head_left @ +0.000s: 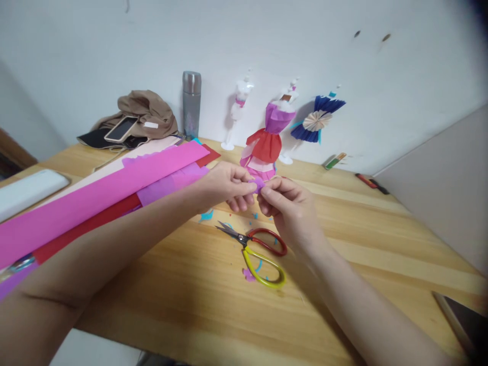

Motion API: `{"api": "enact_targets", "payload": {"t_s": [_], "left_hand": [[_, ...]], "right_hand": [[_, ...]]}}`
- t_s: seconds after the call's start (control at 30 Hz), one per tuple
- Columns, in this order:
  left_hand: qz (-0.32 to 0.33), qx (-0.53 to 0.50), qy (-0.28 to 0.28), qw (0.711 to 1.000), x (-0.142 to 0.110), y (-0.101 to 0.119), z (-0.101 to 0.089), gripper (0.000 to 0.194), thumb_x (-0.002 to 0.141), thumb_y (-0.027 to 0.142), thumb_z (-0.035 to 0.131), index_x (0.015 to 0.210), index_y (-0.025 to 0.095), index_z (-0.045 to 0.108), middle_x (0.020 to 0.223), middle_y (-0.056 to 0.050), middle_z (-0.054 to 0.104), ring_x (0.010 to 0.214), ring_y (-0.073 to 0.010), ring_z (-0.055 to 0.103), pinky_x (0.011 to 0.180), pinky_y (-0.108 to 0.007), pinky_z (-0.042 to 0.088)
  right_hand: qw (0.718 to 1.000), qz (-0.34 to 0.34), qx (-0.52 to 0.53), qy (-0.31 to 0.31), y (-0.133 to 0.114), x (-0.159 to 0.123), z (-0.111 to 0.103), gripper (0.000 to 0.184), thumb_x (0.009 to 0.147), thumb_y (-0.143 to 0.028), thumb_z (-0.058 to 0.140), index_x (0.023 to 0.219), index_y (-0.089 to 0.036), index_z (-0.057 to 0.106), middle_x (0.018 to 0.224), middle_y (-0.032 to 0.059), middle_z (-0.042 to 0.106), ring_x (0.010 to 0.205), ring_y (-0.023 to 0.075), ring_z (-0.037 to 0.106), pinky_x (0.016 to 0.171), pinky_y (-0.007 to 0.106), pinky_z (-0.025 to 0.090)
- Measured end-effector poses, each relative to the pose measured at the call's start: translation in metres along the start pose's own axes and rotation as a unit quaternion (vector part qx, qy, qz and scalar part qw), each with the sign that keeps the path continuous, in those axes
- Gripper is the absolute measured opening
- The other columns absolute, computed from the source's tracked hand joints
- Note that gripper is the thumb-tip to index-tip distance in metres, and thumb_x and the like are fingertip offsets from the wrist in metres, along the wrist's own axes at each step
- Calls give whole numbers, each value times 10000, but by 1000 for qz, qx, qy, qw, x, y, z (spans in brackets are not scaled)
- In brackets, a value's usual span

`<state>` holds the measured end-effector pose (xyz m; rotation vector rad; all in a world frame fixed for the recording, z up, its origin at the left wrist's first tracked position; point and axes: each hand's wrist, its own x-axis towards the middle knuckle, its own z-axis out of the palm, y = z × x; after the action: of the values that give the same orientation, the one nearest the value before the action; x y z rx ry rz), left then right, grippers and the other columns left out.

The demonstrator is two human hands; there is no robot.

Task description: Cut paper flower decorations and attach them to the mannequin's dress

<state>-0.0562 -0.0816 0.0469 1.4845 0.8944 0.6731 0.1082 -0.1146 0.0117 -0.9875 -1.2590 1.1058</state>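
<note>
Between my two hands, above the table, is a small piece of purple paper (pixel 258 185). My left hand (pixel 232 187) pinches its left side with thumb and forefinger. On its right side, my right hand (pixel 286 201) grips it in the same way. Below them on the wood lies a pair of scissors (pixel 242 239) with one red and one yellow handle, blades partly apart. A purple scrap (pixel 249 275) and several blue bits are scattered around the scissors. Just behind my hands stands a mannequin in a purple and red paper dress (pixel 267 145).
Long pink paper (pixel 114 190) and other coloured sheets lie at left. A grey flask (pixel 191 104), a bare mannequin (pixel 240 99) and one in blue pleated paper (pixel 310 127) stand along the wall. A brown cloth bag (pixel 148 114) sits back left; a dark device (pixel 463 317) lies at right.
</note>
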Motion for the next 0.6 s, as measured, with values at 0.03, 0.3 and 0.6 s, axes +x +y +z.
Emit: {"api": "enact_targets", "payload": {"t_s": [0.03,0.3,0.6], "left_hand": [[-5,-9,-6,1000,0,0,-1,199,897,114,597,698,116,603,606,0,661,485,-68,605,479,-173,476],[-18,-5,-8,1000,0,-1,-7,210,895,165,631,693,108,634,602,-12,673,484,-71,620,481,-171,477],[-19,46,10,999,-2,5,-3,201,861,95,626,661,114,615,586,-14,676,487,-83,623,540,-208,537]], "right_hand": [[1000,5,4,-5,-1,0,-1,170,686,-313,791,659,-215,654,535,-31,603,450,93,483,446,238,344],[998,59,33,8,-6,3,-4,218,650,-394,755,634,-200,658,591,3,643,441,99,507,401,238,317],[998,63,5,-23,-3,3,-4,302,657,-454,774,584,-224,593,522,-18,573,445,111,490,386,238,303]]}}
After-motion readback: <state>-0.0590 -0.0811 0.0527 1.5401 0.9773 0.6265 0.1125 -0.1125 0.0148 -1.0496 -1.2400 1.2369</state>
